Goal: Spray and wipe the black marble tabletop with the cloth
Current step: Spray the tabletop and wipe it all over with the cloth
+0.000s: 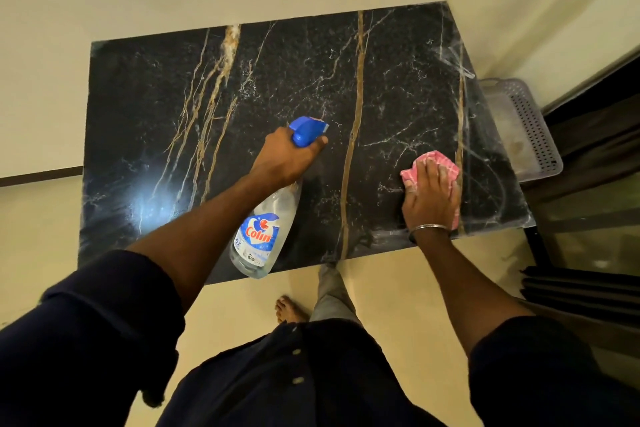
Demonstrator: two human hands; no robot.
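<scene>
The black marble tabletop (pixel 277 80) with gold and white veins fills the middle of the view. My left hand (pixel 289 158) grips the neck of a clear spray bottle (pixel 263 232) with a blue trigger head, held above the table's near centre, nozzle pointing away from me. My right hand (pixel 431 194) lies flat with straight fingers on a pink cloth (pixel 438 159), pressing it onto the marble near the right front corner. Faint wet smears show on the right part of the table.
A grey perforated plastic basket (pixel 530 128) stands on the floor just beyond the table's right edge. A dark frame and glass (pixel 595 156) lie further right. A cream floor (pixel 242 308) surrounds the table. My bare foot (pixel 291 310) is at the near edge.
</scene>
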